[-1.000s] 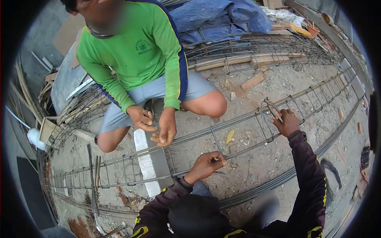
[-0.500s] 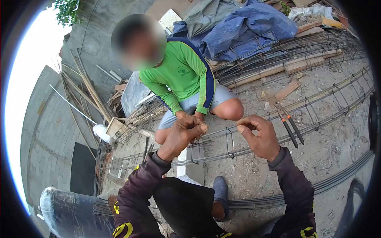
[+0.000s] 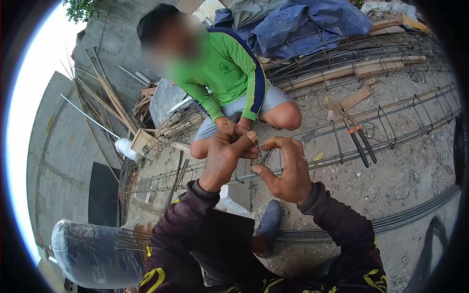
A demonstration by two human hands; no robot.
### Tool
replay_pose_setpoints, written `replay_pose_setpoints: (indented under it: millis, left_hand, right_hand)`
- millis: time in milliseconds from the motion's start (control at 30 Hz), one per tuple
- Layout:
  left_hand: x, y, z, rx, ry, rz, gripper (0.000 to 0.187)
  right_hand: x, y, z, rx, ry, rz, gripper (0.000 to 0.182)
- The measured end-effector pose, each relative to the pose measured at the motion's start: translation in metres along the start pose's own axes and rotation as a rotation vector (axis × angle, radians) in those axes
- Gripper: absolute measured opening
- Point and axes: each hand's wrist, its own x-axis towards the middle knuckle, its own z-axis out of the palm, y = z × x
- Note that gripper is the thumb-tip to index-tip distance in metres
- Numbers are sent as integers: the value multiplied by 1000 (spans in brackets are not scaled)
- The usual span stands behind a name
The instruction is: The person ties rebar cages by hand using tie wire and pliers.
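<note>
My left hand (image 3: 225,158) is closed, its thumb pressed against the curled fingers. A few thin tie wires (image 3: 266,156) show at its fingertips, dark and fine, and partly hidden. Close on its right is my right hand (image 3: 288,173), thumb and forefinger apart around the wire ends, with no hold visible. Both hands are above a long rebar cage (image 3: 342,158) with square stirrups, lying on the ground. Pincers (image 3: 359,139) with orange and black handles rest across that cage, to the right of my hands.
A co-worker in a green shirt (image 3: 224,73) squats opposite, hands close behind my left hand. More rebar cages and timber (image 3: 337,75) lie behind, beside a blue tarp (image 3: 312,27). Straight bars (image 3: 332,234) run by my foot (image 3: 269,222). A plastic-wrapped roll (image 3: 93,254) stands lower left.
My right hand has moved left, close to my left hand, its thumb and forefinger now wider apart. My left hand stays closed and has shifted slightly. The co-worker's head has moved up a little in view.
</note>
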Motion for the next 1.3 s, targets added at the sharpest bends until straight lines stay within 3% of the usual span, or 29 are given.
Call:
replay_pose_setpoints:
  millis: [200,533,633,800,1067,1300]
  left_hand:
    - [4,-21,-18,-17,-31,42,12]
    - [18,-38,-37,-125,-58,135,12]
    - [22,-42,-41,-162,-74,160,13]
    - [25,-41,-38,-214,-72,198,14]
    - [39,-47,-27,-283,-128,233,14]
    - [38,-46,-9,-287,-226,207,11]
  right_hand:
    - [-11,3,26,-32,-146,100,60]
    - [-17,11,69,52,6,98,52]
    - [-18,10,77,145,79,261,52]
    - [-17,14,80,94,109,238,47]
    - [-16,10,63,201,45,269,18]
    - [-24,14,57,175,64,261,14]
